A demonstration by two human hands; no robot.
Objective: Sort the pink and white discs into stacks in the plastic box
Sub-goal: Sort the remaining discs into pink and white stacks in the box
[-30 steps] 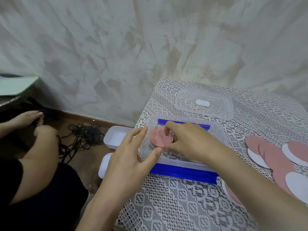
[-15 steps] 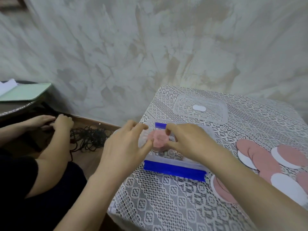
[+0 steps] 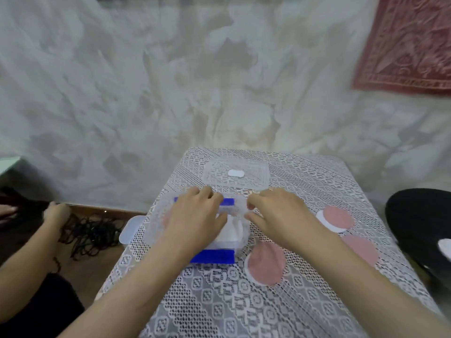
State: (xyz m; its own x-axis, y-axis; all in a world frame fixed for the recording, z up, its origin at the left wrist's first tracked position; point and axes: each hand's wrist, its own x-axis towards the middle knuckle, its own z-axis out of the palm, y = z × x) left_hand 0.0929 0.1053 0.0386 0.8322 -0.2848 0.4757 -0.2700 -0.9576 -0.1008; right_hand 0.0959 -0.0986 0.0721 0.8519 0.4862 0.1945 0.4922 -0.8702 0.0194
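Note:
The clear plastic box [image 3: 156, 215] with blue clips stands mid-table. Inside it, a white stack of discs [image 3: 231, 231] shows on the right and a bit of pink disc [image 3: 166, 219] through the left wall. My left hand [image 3: 195, 215] lies over the box, fingers curled across its far rim. My right hand [image 3: 275, 213] is at the box's right rim, which sits between its thumb and curled forefinger. Loose pink and white discs lie right of the box: one near the front [image 3: 266, 263], one further back [image 3: 336, 218], one at the right [image 3: 361, 247].
The box's clear lid [image 3: 258, 181] lies behind it near the wall. Left of the table are a small white container [image 3: 130, 230], black cords [image 3: 90, 230] on the floor and another person's hand [image 3: 56, 213]. A black object [image 3: 419, 228] sits off the right edge.
The view swung right and up. My left hand moved from the box's left edge to lie over its top. My right hand left the pink stack for the right rim; a white stack shows.

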